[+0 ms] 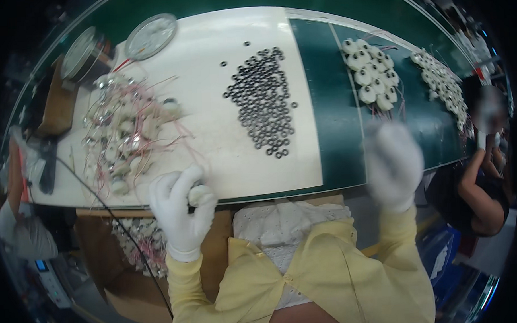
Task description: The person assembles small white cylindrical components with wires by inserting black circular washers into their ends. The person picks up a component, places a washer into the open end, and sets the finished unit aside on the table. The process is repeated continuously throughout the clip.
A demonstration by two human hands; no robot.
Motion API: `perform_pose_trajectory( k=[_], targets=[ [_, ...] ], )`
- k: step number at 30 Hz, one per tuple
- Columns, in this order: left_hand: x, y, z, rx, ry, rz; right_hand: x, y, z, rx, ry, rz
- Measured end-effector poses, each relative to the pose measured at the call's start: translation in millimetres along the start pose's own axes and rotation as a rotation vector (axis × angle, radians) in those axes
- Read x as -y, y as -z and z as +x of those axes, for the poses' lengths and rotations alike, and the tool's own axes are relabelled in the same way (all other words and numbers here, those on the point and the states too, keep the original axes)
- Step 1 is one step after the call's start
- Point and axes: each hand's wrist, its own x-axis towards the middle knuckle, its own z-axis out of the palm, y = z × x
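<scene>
My left hand (pixel 179 212), in a white glove, is closed at the table's front edge. Its thumb and fingers pinch a small round white part (pixel 198 194) that resembles the small motors on the table. My right hand (pixel 393 165), also gloved, is smeared by motion over the green mat, so its fingers cannot be made out. Just beyond it stands a cluster of white round motors (pixel 375 72) with dark centres and thin wires. To the left lies a tangled heap of white and silver motors (pixel 123 129) with pink wires. Many small black rings (pixel 262 101) are spread mid-table.
A second group of white motors (pixel 442 87) stands farther right. At the back left are a round clear tray (pixel 150 37), a tub (pixel 84 56) and a brown cardboard box (pixel 60 103). Below the table edge, an open carton (pixel 132 291) holds more wired parts. Other people sit at both sides.
</scene>
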Motion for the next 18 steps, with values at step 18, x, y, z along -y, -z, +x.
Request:
perform_pose_trajectory(
  k=[18],
  targets=[
    [-2, -14, 106, -0.247, -0.169, 0.228, 28, 17, 6, 0.462, -0.904, 1.472]
  ],
)
